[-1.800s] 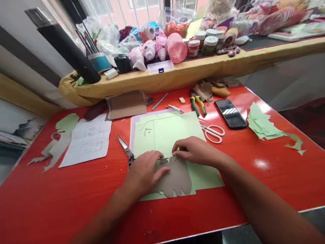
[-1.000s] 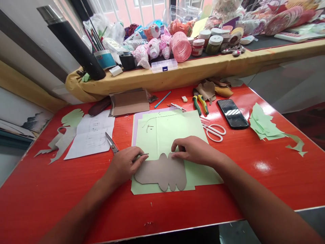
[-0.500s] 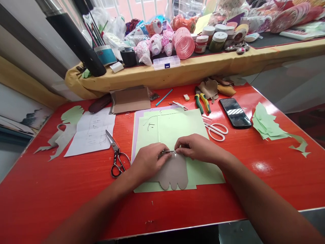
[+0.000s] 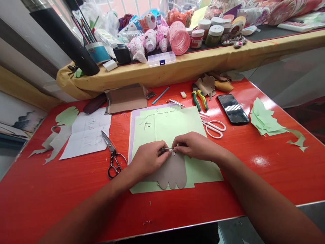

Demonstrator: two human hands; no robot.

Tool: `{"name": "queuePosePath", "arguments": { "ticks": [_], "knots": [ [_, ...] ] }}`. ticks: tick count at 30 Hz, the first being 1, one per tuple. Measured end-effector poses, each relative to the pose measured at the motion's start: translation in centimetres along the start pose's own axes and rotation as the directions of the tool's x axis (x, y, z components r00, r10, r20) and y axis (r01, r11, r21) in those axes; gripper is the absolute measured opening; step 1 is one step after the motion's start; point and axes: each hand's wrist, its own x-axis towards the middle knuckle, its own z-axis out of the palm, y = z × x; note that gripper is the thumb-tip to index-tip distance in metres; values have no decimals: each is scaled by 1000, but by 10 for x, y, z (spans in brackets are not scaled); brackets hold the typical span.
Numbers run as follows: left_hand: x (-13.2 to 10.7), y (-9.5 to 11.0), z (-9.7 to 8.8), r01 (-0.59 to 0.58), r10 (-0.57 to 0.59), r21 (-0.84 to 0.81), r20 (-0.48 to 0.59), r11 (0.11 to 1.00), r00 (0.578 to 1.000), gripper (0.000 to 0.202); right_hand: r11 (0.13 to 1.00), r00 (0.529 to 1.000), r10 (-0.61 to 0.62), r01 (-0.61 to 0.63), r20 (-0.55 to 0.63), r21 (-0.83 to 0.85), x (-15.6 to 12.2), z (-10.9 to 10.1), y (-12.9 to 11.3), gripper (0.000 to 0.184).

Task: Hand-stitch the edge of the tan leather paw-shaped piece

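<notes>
Between 2 scissors (image 4: 109,145), left hand (image 4: 149,154) pinches thin tool (image 4: 167,148); right hand (image 4: 195,146) curled, hold unclear.

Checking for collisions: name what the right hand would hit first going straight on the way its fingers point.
Pointing leftward, the right hand would likely meet the slim tool held by the left hand first; whether they touch is unclear.

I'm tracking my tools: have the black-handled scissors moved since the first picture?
Yes: the black-handled scissors have moved left, now overlapping the printed sheet.
</notes>
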Motion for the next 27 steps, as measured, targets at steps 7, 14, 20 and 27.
{"name": "queuePosePath", "arguments": {
  "ticks": [7, 14, 20, 27],
  "knots": [
    [2, 1, 1, 25, -25, 3, -4, 1000, 1000, 25, 1000, 1000, -18, 18, 2, -2, -1, -1, -1, 21],
    [2, -1, 3, 27, -28, -51, -11, 998, 1000, 20, 999, 999, 28, -29, 35, 35, -1, -3, 1, 19],
    [6, 1, 4, 3, -3, -12, -4, 1000, 1000, 21, 999, 999, 42, -43, 32, 32, -1, -3, 3, 19],
    [7, 3, 3, 29, -29, -24, 6, 999, 1000, 19, 999, 1000, 30, -30, 7, -18, -1, -4, 1, 20]
  ]
}}
